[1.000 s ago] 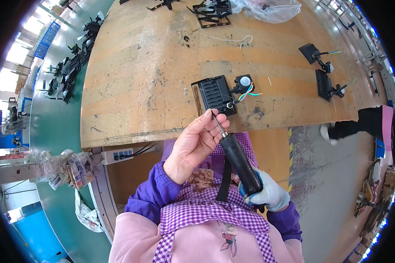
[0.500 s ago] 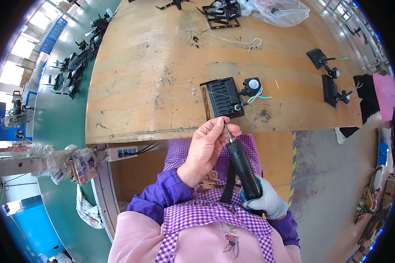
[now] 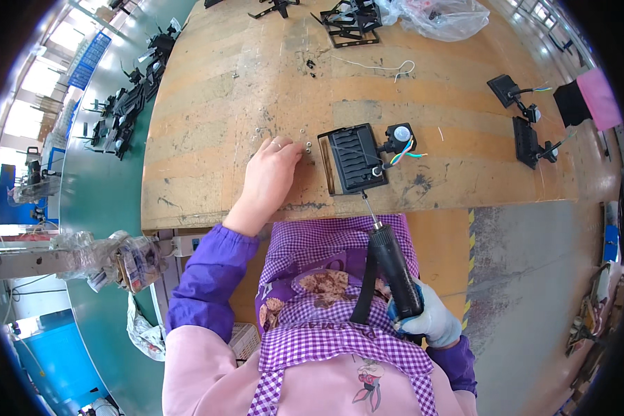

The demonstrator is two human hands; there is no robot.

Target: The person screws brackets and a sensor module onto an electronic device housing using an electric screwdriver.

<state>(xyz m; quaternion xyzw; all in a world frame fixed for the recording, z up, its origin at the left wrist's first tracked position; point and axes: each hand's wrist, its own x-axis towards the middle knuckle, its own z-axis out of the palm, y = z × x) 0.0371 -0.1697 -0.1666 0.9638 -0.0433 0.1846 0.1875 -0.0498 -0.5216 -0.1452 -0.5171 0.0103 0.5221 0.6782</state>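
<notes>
A black driver (image 3: 394,267) is clasped in the right hand (image 3: 431,316); the left hand (image 3: 273,170) is placed beside small nuts (image 3: 308,150). Whether any is pinched cannot be told.

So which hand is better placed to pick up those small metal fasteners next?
Probably the left hand: its fingertips are beside the small metal fasteners; the gloved right hand grips the black electric screwdriver.

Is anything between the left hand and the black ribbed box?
Yes: a few tiny metal pieces on the table, just right of the left hand, then the thin bracket along the black ribbed box's left side. Nothing tall shows.
</notes>
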